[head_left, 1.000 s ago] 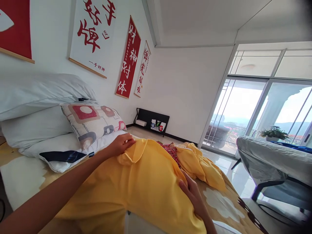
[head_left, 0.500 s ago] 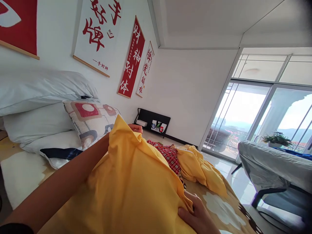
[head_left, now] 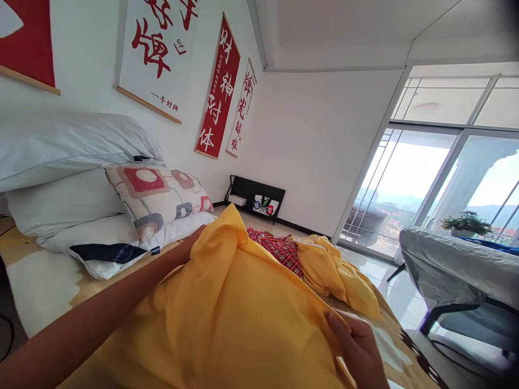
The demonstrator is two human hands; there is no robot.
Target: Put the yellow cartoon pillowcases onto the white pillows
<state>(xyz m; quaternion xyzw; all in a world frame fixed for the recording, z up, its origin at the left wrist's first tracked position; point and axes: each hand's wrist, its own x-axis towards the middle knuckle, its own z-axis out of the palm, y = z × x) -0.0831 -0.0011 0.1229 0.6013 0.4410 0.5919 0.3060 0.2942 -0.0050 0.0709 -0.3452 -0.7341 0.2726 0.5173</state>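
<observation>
A large yellow cloth [head_left: 243,302] is spread before me, raised to a peak at its far corner, its right edge stretched taut. My right hand [head_left: 359,340] is closed on that edge at the lower right, thumb on top. From the left my arm reaches behind the raised corner. Of my left hand [head_left: 198,241] only the wrist end shows; its fingers are hidden behind the cloth. Past the cloth lie a red checked fabric [head_left: 279,249] and another crumpled yellow cloth [head_left: 344,275] with a pale strip along its edge.
White pillows [head_left: 65,200] and a patterned pillow [head_left: 158,197] are piled at the left on the bed [head_left: 36,281]. A low black shelf [head_left: 259,189] stands by the far wall. On the right are a plastic-covered table [head_left: 458,265] and a glass door [head_left: 405,173].
My right hand has moved right, pulling the cloth's edge outward. The raised corner has shifted right, and the left fingers that showed beyond it are now covered. The view has shifted slightly.
</observation>
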